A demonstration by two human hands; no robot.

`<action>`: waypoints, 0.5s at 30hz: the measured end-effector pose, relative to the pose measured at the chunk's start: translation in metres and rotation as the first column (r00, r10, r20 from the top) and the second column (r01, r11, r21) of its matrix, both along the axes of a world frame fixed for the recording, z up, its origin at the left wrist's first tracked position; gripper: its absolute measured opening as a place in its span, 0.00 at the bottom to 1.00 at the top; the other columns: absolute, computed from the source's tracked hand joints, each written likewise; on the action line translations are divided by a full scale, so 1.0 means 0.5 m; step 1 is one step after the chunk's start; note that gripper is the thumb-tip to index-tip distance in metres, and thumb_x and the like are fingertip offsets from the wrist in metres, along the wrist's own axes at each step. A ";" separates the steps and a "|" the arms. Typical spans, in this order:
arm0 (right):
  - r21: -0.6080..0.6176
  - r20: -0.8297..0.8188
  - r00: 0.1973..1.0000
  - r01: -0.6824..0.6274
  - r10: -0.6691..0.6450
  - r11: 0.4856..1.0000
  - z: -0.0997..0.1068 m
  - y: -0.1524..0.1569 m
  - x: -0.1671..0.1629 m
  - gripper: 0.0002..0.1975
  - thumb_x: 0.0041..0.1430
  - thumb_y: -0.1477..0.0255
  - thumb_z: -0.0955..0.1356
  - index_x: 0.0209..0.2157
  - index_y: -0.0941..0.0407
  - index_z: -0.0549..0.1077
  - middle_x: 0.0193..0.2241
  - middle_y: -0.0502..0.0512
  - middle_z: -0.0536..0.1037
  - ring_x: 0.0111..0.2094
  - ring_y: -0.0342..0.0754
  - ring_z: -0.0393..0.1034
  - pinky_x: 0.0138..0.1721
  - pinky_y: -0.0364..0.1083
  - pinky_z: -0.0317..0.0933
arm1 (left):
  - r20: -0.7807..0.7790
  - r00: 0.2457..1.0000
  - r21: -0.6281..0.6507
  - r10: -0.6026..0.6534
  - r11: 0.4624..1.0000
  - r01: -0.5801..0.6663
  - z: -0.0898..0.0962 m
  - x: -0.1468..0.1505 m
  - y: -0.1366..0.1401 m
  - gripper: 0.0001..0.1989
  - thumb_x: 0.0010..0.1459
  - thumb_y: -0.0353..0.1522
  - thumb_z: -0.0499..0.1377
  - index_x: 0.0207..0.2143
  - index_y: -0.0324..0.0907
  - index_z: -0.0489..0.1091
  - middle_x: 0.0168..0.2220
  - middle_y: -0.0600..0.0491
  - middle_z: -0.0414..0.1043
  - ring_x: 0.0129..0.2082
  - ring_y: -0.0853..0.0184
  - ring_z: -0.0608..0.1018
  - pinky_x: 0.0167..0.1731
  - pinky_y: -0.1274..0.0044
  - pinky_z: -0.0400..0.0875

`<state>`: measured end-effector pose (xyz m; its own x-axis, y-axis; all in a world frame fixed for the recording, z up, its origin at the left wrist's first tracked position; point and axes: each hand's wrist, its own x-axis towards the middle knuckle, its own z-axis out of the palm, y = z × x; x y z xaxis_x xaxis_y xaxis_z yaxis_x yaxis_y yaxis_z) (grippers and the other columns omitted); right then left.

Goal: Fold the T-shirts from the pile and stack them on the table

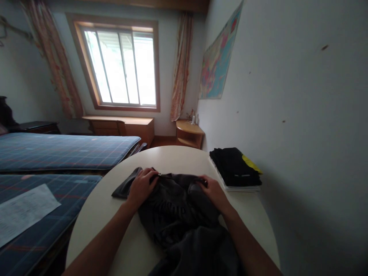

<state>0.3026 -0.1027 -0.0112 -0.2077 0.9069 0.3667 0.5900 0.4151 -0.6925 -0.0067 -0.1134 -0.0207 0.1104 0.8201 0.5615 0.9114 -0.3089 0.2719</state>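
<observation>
A crumpled dark grey shirt (184, 214) with a darker print lies on the round white table (168, 153), its lower part bunched toward me. What looks like a sleeve spreads out on the left. My left hand (143, 184) rests on the far left part of the shirt, its bent fingertips closed on the cloth near the neck edge, by a small pale spot like a label. On the far right edge, my right hand (211, 191) pinches the fabric between thumb and fingers. Both forearms reach in from the bottom of the view.
A stack of folded clothes (235, 166), black with yellow and white, sits at the table's right edge beside the wall. Left of the table are plaid mattresses (66, 151), one with a paper sheet (27, 211) on it. A corner shelf (189, 128) stands behind.
</observation>
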 end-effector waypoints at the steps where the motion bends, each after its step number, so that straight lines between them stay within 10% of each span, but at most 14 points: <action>1: 0.075 -0.084 0.990 0.122 -0.115 0.990 0.003 0.005 0.010 0.18 0.60 0.60 0.64 0.43 0.56 0.76 0.38 0.58 0.81 0.39 0.53 0.74 0.43 0.50 0.65 | 0.024 0.998 0.077 0.054 0.996 -0.055 -0.001 -0.003 0.003 0.14 0.64 0.35 0.53 0.50 0.45 0.71 0.51 0.48 0.70 0.51 0.59 0.72 0.54 0.69 0.65; 6: 0.273 -0.316 0.870 0.464 -0.377 0.842 -0.005 0.034 0.059 0.22 0.62 0.58 0.61 0.50 0.58 0.71 0.46 0.64 0.76 0.42 0.53 0.71 0.45 0.53 0.65 | -0.038 0.972 0.114 0.232 0.967 -0.226 -0.010 -0.006 0.004 0.25 0.62 0.38 0.55 0.60 0.42 0.62 0.62 0.44 0.60 0.59 0.53 0.66 0.59 0.65 0.60; 15: 0.215 0.289 0.952 0.033 -0.095 0.976 -0.002 -0.005 0.003 0.19 0.59 0.58 0.67 0.47 0.53 0.75 0.47 0.58 0.77 0.50 0.55 0.68 0.55 0.53 0.58 | -0.197 0.969 -0.391 0.147 0.895 -0.215 -0.027 -0.018 0.005 0.19 0.55 0.32 0.56 0.51 0.40 0.65 0.44 0.45 0.75 0.48 0.55 0.75 0.45 0.70 0.67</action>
<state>0.3039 -0.1052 -0.0122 -0.2794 0.8335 0.4766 0.7853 0.4840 -0.3861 -0.0157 -0.1108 -0.0345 -0.0026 0.9866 0.1629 0.9822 -0.0280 0.1855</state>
